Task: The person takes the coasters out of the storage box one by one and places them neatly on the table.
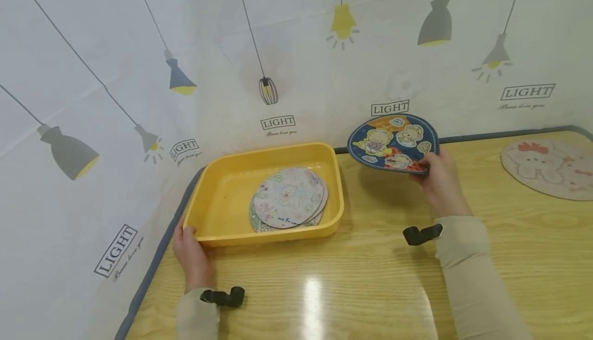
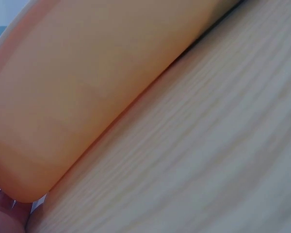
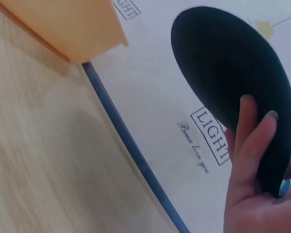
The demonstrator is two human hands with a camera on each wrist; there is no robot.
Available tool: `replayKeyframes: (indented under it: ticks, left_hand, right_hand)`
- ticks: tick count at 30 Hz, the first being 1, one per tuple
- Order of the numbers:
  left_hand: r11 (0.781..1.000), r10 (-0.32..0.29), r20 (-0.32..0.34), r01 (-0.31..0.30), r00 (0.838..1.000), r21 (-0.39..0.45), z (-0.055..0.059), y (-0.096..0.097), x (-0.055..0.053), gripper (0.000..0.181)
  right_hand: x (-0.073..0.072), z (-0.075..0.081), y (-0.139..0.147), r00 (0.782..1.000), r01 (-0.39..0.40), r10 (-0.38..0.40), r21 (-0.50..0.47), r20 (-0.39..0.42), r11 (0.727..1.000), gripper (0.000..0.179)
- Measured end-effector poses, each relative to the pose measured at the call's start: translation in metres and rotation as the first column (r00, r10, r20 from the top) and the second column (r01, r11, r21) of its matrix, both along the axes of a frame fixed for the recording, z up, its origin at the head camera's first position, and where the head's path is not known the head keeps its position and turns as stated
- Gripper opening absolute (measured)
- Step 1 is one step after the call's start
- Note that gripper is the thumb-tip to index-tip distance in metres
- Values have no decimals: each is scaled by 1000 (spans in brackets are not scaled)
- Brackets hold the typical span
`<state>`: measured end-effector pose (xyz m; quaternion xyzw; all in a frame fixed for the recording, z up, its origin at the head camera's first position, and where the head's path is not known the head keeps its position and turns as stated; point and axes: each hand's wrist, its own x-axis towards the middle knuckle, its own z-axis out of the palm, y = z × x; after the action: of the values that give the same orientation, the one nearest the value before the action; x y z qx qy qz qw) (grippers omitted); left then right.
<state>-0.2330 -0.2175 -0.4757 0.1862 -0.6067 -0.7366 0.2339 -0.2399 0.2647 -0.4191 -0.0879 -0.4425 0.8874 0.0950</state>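
My right hand (image 1: 442, 183) grips the near right edge of a round mouse pad (image 1: 386, 142), thumb on top. The pad is dark blue with cartoon bears and a stitched border, held up above the table by the back edge. In the right wrist view, fingers spread under the pad's plain black underside (image 3: 223, 63). My left hand (image 1: 191, 255) holds the near left corner of a yellow tray (image 1: 222, 196); only some of its fingers (image 2: 7, 213) show in the left wrist view. Inside the tray, toward the right, pale round patterned pads (image 1: 287, 198) lie stacked and overlapping.
A pale pink round pad (image 1: 551, 170) with cartoon faces lies at the right of the wooden table (image 1: 370, 278). Behind the table stands a white wall covering (image 1: 306, 72) printed with lamps. Dark grey trim (image 1: 153, 268) runs along the table's left and back edges.
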Motion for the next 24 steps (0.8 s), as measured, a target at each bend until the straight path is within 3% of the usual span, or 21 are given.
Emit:
replayKeyframes:
  ticks: [4, 9, 19, 24]
  left_hand:
    - [1000, 5, 7, -5, 1000, -13, 1, 0, 1, 48]
    - [1000, 4, 16, -4, 1000, -10, 1, 0, 1, 48]
    - [1000, -11, 18, 11, 1000, 5, -1, 0, 1, 49]
    - [1000, 0, 24, 0, 1000, -7, 2, 1, 1, 49]
  right_hand:
    - [0, -3, 6, 997, 72, -72, -90, -1, 993, 49]
    - [1, -6, 11, 982, 185, -187, -190, 8, 964, 50]
    - [2, -10, 14, 961, 277, -275, -139, 37, 951, 52]
    - [2, -11, 18, 947, 317, -323, -206, 9, 926, 59]
